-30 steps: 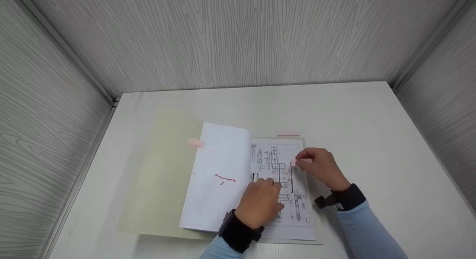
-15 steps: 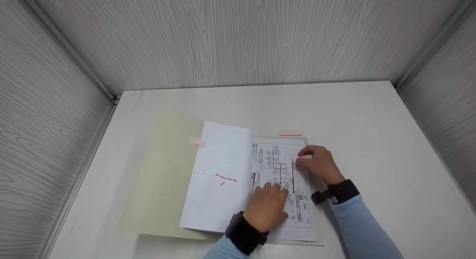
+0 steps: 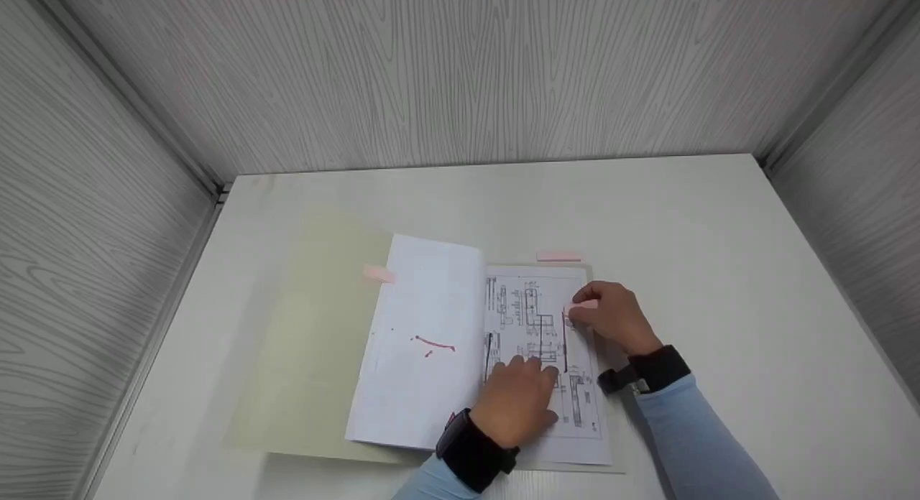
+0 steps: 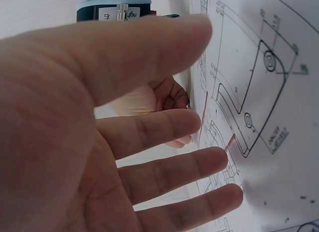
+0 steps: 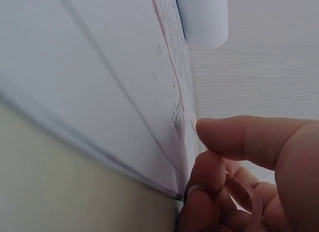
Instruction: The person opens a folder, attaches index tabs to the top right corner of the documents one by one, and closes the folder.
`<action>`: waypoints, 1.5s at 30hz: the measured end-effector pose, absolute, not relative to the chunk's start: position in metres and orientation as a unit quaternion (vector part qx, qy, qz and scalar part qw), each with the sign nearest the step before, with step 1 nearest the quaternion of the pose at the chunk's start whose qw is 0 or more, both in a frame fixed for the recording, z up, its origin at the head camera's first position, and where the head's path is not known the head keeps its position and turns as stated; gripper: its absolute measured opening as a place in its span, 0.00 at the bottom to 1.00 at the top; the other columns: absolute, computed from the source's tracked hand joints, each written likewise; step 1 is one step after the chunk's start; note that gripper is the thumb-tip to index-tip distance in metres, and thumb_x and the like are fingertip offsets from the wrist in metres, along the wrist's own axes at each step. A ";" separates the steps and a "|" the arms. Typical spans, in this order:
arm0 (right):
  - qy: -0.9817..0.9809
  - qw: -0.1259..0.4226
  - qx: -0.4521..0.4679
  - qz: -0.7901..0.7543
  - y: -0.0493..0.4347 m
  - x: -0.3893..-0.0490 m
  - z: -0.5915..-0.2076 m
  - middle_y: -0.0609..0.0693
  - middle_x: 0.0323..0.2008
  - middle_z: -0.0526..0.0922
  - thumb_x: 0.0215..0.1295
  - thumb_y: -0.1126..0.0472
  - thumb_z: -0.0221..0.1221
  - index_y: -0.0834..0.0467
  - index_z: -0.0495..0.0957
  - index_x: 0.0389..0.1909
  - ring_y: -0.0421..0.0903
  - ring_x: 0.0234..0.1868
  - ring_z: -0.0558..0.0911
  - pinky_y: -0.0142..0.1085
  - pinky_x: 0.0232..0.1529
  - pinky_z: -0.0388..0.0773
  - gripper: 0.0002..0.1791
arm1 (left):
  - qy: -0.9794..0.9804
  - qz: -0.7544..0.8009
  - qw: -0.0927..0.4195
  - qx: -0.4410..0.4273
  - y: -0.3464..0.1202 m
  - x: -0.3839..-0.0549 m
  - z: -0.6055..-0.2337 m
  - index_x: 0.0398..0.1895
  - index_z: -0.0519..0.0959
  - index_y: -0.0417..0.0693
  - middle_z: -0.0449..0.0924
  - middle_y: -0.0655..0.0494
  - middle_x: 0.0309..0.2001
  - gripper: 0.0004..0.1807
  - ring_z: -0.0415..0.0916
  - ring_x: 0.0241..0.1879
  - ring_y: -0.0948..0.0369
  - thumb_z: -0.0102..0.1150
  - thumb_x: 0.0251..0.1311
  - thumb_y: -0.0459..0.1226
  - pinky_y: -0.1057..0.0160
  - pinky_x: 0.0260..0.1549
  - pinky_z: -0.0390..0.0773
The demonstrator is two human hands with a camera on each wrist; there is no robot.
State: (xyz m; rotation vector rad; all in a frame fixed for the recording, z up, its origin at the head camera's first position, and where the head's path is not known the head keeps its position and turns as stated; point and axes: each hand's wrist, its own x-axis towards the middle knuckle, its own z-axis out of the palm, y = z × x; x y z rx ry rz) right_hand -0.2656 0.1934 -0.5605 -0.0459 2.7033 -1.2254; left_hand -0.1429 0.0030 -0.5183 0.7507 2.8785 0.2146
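Observation:
An open folder with a pale green cover (image 3: pixel 302 356) lies on the table. Its right page (image 3: pixel 532 450) carries a printed technical drawing with black and red lines. My left hand (image 3: pixel 514 403) rests on this page, palm down, fingers extended; in the left wrist view the fingertips (image 4: pixel 232 197) meet the paper. Near the page's right edge my right hand (image 3: pixel 617 319) pinches a pink sticky-note strip (image 5: pixel 255 204) between thumb and fingers. The strip's far end curls inside the hand in the right wrist view. Its other end is mostly hidden by the fingertips.
A turned-over white page (image 3: pixel 424 392) with red marks stands curved on the left. A pink sticky tab (image 3: pixel 379 274) juts from its edge. Another pink sticky pad (image 3: pixel 559 256) lies behind the folder. Grey wood-grain panels (image 3: pixel 460 76) enclose the white table (image 3: pixel 719 270).
My left hand has slid slightly right and toward me over the page. The right forearm has shifted a little left, while its fingers stay at the page's right edge with the sticky-note strip.

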 end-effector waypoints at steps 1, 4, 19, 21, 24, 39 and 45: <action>0.909 0.085 -0.015 -0.409 0.193 -0.266 -0.560 0.53 0.38 0.81 0.56 0.59 0.64 0.56 0.81 0.36 0.49 0.30 0.78 0.38 0.27 0.75 0.08 | 0.962 0.072 0.080 0.251 0.003 -0.143 -0.518 0.51 0.80 0.53 0.80 0.56 0.41 0.26 0.75 0.39 0.57 0.70 0.49 0.50 0.57 0.36 0.75; 0.912 0.086 -0.012 -0.401 0.192 -0.266 -0.560 0.53 0.38 0.81 0.56 0.58 0.64 0.56 0.81 0.36 0.49 0.30 0.78 0.37 0.27 0.75 0.09 | 0.962 0.072 0.081 0.250 0.003 -0.143 -0.518 0.52 0.80 0.53 0.80 0.55 0.42 0.26 0.76 0.39 0.57 0.70 0.49 0.51 0.56 0.37 0.75; 0.923 0.098 -0.018 -0.372 0.194 -0.269 -0.560 0.54 0.38 0.81 0.55 0.59 0.63 0.57 0.81 0.37 0.50 0.33 0.76 0.37 0.27 0.73 0.09 | 0.960 0.067 0.077 0.262 0.004 -0.142 -0.520 0.53 0.79 0.53 0.80 0.55 0.42 0.26 0.76 0.39 0.56 0.69 0.51 0.50 0.57 0.37 0.76; 0.924 0.099 -0.019 -0.369 0.194 -0.269 -0.560 0.54 0.39 0.80 0.55 0.59 0.63 0.57 0.81 0.37 0.50 0.34 0.76 0.37 0.27 0.73 0.09 | 0.959 0.068 0.077 0.262 0.004 -0.142 -0.520 0.52 0.79 0.53 0.79 0.55 0.42 0.26 0.76 0.39 0.56 0.69 0.51 0.50 0.57 0.37 0.76; 0.924 0.103 -0.021 -0.369 0.194 -0.269 -0.559 0.55 0.40 0.80 0.55 0.60 0.63 0.57 0.80 0.37 0.51 0.35 0.76 0.37 0.27 0.73 0.09 | 0.959 0.072 0.079 0.262 0.004 -0.142 -0.520 0.52 0.79 0.53 0.80 0.55 0.43 0.25 0.76 0.40 0.56 0.69 0.51 0.50 0.57 0.37 0.76; 0.930 0.123 -0.008 -0.347 0.187 -0.271 -0.554 0.55 0.43 0.80 0.59 0.57 0.63 0.56 0.79 0.37 0.52 0.36 0.77 0.37 0.30 0.75 0.08 | 0.960 0.076 0.083 0.257 0.005 -0.143 -0.521 0.52 0.80 0.53 0.80 0.55 0.42 0.25 0.76 0.39 0.56 0.70 0.50 0.50 0.56 0.38 0.76; 0.931 0.133 -0.008 -0.341 0.186 -0.273 -0.552 0.55 0.41 0.80 0.59 0.58 0.64 0.57 0.79 0.37 0.51 0.33 0.77 0.37 0.28 0.75 0.08 | 0.959 0.079 0.086 0.259 0.006 -0.143 -0.524 0.52 0.79 0.53 0.80 0.55 0.43 0.25 0.76 0.40 0.56 0.69 0.51 0.50 0.56 0.38 0.76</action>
